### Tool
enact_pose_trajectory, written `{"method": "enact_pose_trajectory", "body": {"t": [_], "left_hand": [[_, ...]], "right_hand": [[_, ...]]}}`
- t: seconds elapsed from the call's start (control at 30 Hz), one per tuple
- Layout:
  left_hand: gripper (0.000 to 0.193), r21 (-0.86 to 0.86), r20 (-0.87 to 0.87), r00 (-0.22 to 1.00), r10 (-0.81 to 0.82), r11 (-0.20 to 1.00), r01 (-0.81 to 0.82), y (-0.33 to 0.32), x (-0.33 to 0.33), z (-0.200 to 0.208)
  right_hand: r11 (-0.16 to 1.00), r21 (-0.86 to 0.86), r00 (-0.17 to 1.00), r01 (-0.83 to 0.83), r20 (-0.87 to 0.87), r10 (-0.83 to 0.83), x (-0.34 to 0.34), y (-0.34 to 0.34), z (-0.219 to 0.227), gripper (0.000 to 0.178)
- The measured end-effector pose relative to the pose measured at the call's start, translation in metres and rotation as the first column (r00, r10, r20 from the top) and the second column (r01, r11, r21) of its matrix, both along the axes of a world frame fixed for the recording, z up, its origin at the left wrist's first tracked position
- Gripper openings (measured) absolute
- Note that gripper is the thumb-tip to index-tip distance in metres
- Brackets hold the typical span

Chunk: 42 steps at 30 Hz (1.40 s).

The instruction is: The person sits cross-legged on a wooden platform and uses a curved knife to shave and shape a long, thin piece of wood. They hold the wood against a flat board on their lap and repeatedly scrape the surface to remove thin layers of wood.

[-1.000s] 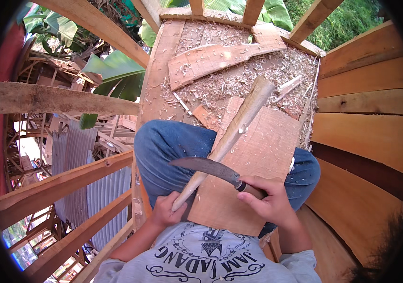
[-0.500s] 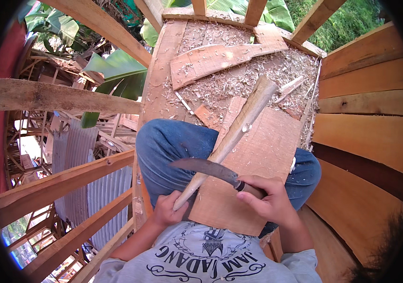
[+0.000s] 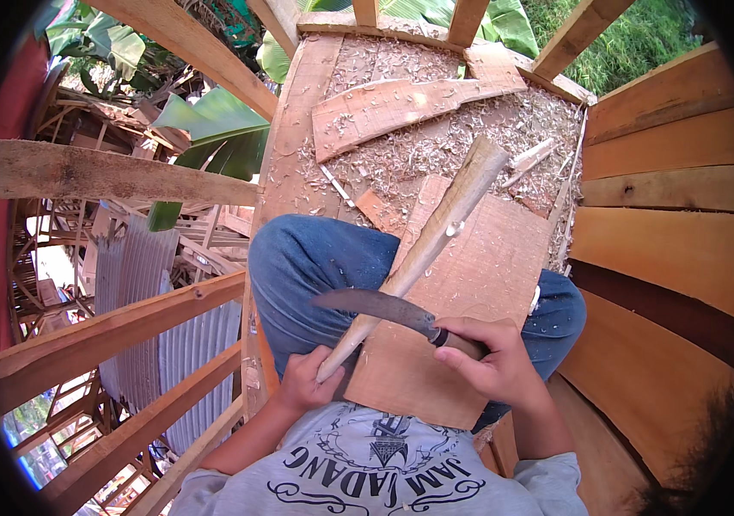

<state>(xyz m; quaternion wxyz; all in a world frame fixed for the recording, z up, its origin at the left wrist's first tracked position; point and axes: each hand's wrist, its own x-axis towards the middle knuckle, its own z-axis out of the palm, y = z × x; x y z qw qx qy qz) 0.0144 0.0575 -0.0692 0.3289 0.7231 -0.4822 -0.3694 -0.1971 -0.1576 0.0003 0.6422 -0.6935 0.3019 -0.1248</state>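
Note:
My left hand is closed round the near, thin end of a pale wooden stick, which slants up and away to a thicker far end. In my right hand is the handle of a knife with a curved dark blade. The blade points left and lies across the stick a little above my left hand; whether it touches the wood I cannot tell. A small white curl of shaving clings to the stick's side. Beneath, a flat wooden board rests between my knees and against my shirt.
Wood shavings litter the plank floor ahead, around a long shaped plank and a few offcuts. A timber railing runs along the left, above corrugated sheets. A plank wall closes off the right. Banana leaves reach in at the upper left.
Almost nothing differs. My right hand and the knife have shifted very slightly to the right; the stick and my left hand stay in place.

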Motion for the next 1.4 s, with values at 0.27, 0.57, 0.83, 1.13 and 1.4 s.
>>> {"method": "enact_pose_trajectory", "body": {"t": [0.27,0.57,0.83,1.13,1.4], "left_hand": [[0.011,0.008,-0.002,1.0,-0.001,1.0,0.001,-0.002,0.0,0.002],[0.012,0.01,-0.027,1.0,-0.002,1.0,0.002,0.0,-0.001,0.003],[0.012,-0.004,0.004,1.0,-0.004,1.0,0.004,-0.002,-0.001,0.005],[0.012,-0.002,-0.021,1.0,-0.007,1.0,0.006,-0.006,0.001,0.005],[0.013,-0.017,-0.013,1.0,-0.022,1.0,0.021,-0.002,0.0,0.005]], "right_hand": [[0.974,0.049,0.974,0.219,0.04,-0.221,0.002,0.003,-0.006,0.027],[0.944,0.187,0.954,0.271,0.078,-0.289,-0.004,-0.005,-0.006,0.026],[0.959,0.065,0.959,0.276,0.038,-0.279,-0.004,-0.016,0.0,0.024],[0.923,0.137,0.933,0.36,-0.033,-0.359,-0.014,-0.025,-0.003,0.026],[0.941,-0.043,0.942,0.335,-0.011,-0.336,-0.013,-0.024,-0.001,0.026]]}}
